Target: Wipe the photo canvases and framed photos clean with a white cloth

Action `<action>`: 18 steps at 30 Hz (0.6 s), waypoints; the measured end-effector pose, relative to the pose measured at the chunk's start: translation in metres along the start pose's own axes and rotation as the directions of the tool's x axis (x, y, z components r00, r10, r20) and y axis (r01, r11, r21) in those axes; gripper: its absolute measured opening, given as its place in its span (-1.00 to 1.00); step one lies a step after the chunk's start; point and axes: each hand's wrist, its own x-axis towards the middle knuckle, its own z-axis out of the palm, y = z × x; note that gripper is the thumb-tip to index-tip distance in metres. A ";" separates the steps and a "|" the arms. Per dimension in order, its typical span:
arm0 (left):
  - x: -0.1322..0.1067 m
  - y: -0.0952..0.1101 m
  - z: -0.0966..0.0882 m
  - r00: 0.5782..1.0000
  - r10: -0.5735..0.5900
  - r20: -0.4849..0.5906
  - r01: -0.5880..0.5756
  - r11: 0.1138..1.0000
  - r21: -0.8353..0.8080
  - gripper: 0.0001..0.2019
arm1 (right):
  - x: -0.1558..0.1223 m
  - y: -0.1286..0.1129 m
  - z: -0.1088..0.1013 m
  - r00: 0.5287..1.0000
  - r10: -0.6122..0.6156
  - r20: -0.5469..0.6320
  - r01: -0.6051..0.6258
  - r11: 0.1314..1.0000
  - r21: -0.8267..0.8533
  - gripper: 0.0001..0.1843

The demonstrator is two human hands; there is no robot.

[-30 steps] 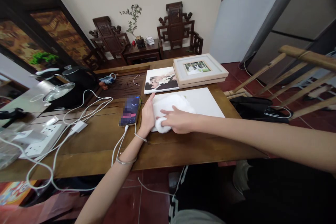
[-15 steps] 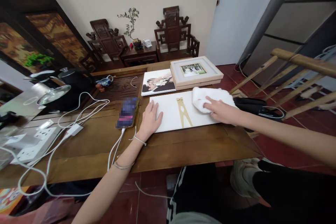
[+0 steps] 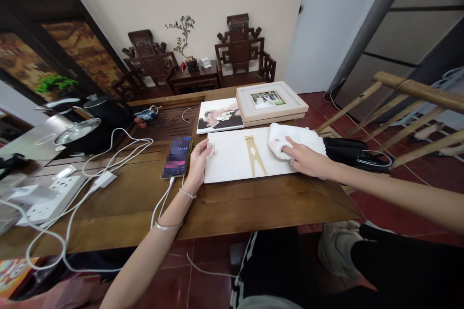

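Observation:
A white rectangular panel (image 3: 232, 159) lies flat on the wooden table, with a tan, two-legged, cat-headed piece (image 3: 253, 154) on its face. A small hook-like metal bit (image 3: 213, 148) shows near its left edge. My left hand (image 3: 199, 160) grips that left edge, the thumb at the rim and the other fingers partly hidden. At the panel's right end, my right hand (image 3: 303, 157) is closed on a fluffy white cloth (image 3: 293, 136), pressing it on the surface. The cloth covers the panel's upper right part.
Behind the panel lie a photo print panel (image 3: 221, 118) and a stacked picture frame (image 3: 268, 100). To the left are a charging phone (image 3: 176, 157), white cables (image 3: 126, 147), a power strip (image 3: 50, 200) and a kettle (image 3: 105, 111). A wooden chair (image 3: 416, 91) stands right.
My left hand has gone from lying flat on the panel to gripping its left edge. The right hand and cloth have shifted slightly right.

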 end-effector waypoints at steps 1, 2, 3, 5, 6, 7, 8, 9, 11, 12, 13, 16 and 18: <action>-0.001 0.002 0.001 1.000 -0.013 0.000 0.013 0.998 -0.056 -0.50 | 0.000 0.001 0.000 1.000 -0.001 0.000 0.001 1.000 -0.002 -0.54; -0.003 0.003 0.002 1.000 -0.022 -0.002 0.021 0.995 -0.101 -0.50 | 0.001 0.002 0.000 1.000 0.002 -0.001 -0.002 1.000 -0.006 -0.54; -0.004 0.005 0.003 1.000 -0.029 -0.009 0.027 0.990 -0.138 -0.50 | 0.001 0.002 -0.001 1.000 0.007 -0.008 -0.007 1.000 -0.008 -0.54; -0.006 0.008 0.005 0.998 -0.044 -0.039 0.036 0.982 -0.186 -0.53 | 0.000 -0.002 -0.004 0.999 0.005 -0.037 -0.005 1.000 0.001 -0.54; -0.006 0.010 0.005 0.997 -0.049 -0.056 0.037 0.979 -0.203 -0.55 | -0.001 -0.006 -0.007 0.998 -0.006 -0.060 0.007 1.000 0.012 -0.53; -0.007 0.011 0.005 0.996 -0.050 -0.071 0.034 0.975 -0.218 -0.57 | -0.001 -0.013 -0.009 0.996 -0.026 -0.085 0.028 0.999 0.023 -0.52; -0.007 0.013 0.005 0.995 -0.047 -0.087 0.026 0.972 -0.234 -0.60 | -0.003 -0.022 -0.011 0.993 -0.056 -0.105 0.059 0.998 0.031 -0.50; -0.007 0.015 0.005 0.994 -0.042 -0.101 0.015 0.967 -0.252 -0.63 | -0.004 -0.034 -0.012 0.987 -0.103 -0.121 0.108 0.994 0.033 -0.49; -0.008 0.019 0.005 0.991 -0.046 -0.125 0.005 0.952 -0.305 -0.68 | -0.008 -0.060 -0.012 0.960 -0.245 -0.135 0.248 0.969 0.009 -0.56; -0.009 0.021 0.005 0.990 -0.060 -0.130 0.012 0.940 -0.340 -0.68 | -0.009 -0.074 -0.011 0.936 -0.324 -0.141 0.325 0.946 -0.015 -0.63; -0.010 0.023 0.005 0.988 -0.080 -0.128 0.026 0.925 -0.380 -0.68 | -0.010 -0.087 -0.009 0.906 -0.395 -0.154 0.392 0.919 -0.047 -0.72; -0.013 0.028 0.006 0.988 -0.138 -0.070 0.087 0.869 -0.487 -0.63 | -0.008 -0.116 -0.003 0.836 -0.500 -0.226 0.467 0.865 -0.183 -0.78; -0.016 0.030 0.007 0.988 -0.151 0.010 0.135 0.844 -0.520 -0.58 | -0.002 -0.124 0.001 0.824 -0.502 -0.264 0.434 0.858 -0.275 -0.69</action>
